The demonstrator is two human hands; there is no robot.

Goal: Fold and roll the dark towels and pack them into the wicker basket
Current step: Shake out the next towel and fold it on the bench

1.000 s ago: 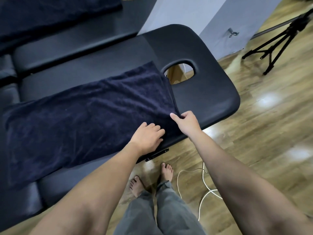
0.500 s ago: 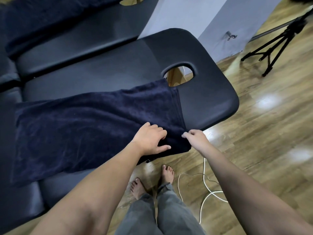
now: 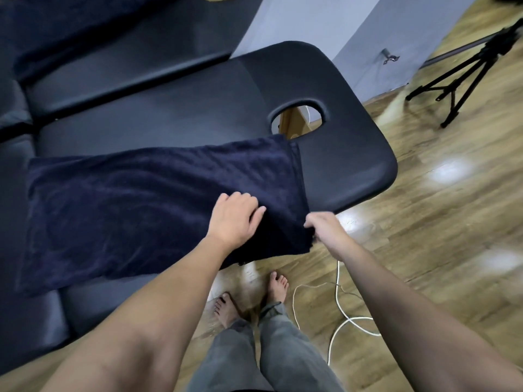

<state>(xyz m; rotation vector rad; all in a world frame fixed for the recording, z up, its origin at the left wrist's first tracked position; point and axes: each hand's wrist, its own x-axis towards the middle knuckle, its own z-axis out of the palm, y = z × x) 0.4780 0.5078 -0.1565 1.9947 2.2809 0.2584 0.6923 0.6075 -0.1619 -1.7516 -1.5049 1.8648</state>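
A dark navy towel [image 3: 135, 205] lies folded lengthwise on the black massage table [image 3: 348, 154], its near right corner hanging over the table's front edge. My left hand [image 3: 235, 219] grips the towel's near edge, fingers curled into the cloth. My right hand [image 3: 322, 226] pinches the overhanging corner just off the table. Another dark towel [image 3: 56, 26] lies on the second table at the top left. The wicker basket is out of view.
The table has a face hole [image 3: 298, 118] beyond the towel's far corner. A black tripod [image 3: 464, 77] stands on the wooden floor at the right. A white cable [image 3: 336, 321] loops on the floor by my bare feet [image 3: 277, 284].
Both hands have pulled the towel toward me; its far edge has slid down from beside the face hole, and its near corner now hangs off the table's front edge.
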